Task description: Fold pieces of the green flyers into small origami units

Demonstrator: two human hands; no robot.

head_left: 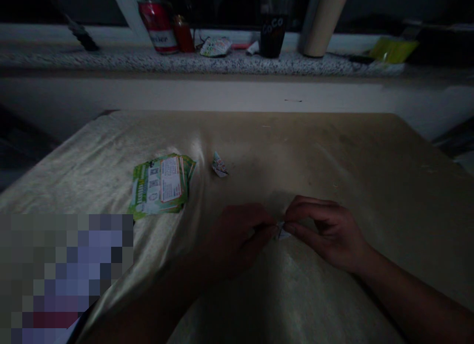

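Note:
Over the middle of the table, a small piece of folded printed paper (283, 232) is pinched between my two hands. My left hand (240, 235) has thumb and fingertips closed at its left edge. From the other side, my right hand (328, 230) grips it between thumb and index finger, with the other fingers curled. The fingertips cover most of the paper, so its exact shape is hard to make out. Further back and to the left lies another small folded paper piece (219, 165) with colourful print, standing apart from both hands.
A stack of green printed leaflets (159, 183) lies on the left of the cloth-covered table (296, 151). On the speckled sill (229, 63) behind stand a red can (159, 28), a small orange bottle (184, 34), crumpled paper (216, 47), a dark cup (273, 30) and a cardboard tube (326, 23).

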